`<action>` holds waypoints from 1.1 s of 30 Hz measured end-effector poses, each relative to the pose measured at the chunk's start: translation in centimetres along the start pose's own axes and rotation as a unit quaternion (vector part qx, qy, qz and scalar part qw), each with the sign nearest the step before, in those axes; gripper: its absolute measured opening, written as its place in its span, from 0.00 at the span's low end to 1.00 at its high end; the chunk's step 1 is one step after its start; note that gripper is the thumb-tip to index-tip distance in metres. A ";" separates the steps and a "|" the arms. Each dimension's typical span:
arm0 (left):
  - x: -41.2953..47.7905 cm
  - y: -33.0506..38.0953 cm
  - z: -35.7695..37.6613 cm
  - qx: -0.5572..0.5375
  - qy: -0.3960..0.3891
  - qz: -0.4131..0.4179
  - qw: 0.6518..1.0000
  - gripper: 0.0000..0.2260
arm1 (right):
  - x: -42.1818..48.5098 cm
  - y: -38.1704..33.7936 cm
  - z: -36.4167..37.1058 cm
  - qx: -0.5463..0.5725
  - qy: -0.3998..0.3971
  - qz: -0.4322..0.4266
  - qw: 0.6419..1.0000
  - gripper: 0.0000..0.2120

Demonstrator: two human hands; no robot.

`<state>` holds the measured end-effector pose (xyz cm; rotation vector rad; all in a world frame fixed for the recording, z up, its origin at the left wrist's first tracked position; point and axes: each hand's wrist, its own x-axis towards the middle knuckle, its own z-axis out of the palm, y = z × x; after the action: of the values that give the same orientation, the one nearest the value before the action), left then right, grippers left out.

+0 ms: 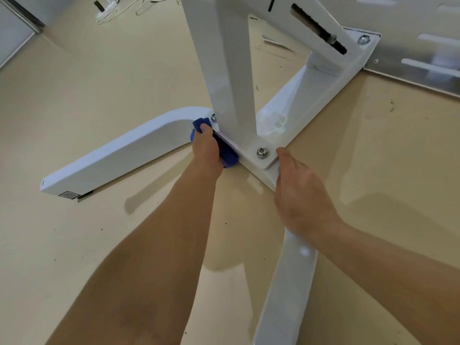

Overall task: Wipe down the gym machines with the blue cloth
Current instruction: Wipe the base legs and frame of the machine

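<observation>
The left hand (206,148) clenches the bunched blue cloth (228,153) against the foot of the white metal upright post (229,70) — apparently scrubbing the joint; the right hand (301,197) braces beside it — grip cannot be told.

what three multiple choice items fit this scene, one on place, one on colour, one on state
1. Where is the blue cloth?
A) lying by the far wall
B) against the bolted base plate, beside the upright post
C) draped over the right forearm

2. What colour is the machine frame?
A) black
B) red
C) white

3. What is the right hand doing?
A) resting on the base leg, holding no tool
B) gripping the cloth
C) holding a spray bottle

Answers:
1 B: the left hand grips it there.
2 C: every beam in view is white.
3 A: the hand lies on the leg with nothing in it.
</observation>
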<state>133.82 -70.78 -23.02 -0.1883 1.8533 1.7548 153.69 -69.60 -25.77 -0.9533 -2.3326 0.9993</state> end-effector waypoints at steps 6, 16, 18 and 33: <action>-5.5 -5.7 -1.3 0.001 -0.111 -0.032 0.993 0.19 | -0.3 -0.8 -1.3 0.014 -0.033 0.022 0.999 0.24; -17.8 -7.7 -6.4 0.376 -0.264 0.135 0.878 0.09 | -1.7 -0.1 -3.1 0.105 -0.037 0.027 0.993 0.20; -18.6 -7.1 -6.2 0.373 -0.223 0.198 0.878 0.12 | -3.9 0.6 -4.1 0.093 -0.036 -0.010 0.995 0.18; -21.2 -4.3 -5.8 0.374 -0.183 0.212 0.884 0.13 | -6.7 -0.1 -8.0 0.164 -0.081 -0.049 0.982 0.11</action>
<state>151.60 -82.79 -16.54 0.8417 2.2155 1.0657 163.03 -70.90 -21.19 -0.6425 -2.2197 1.4093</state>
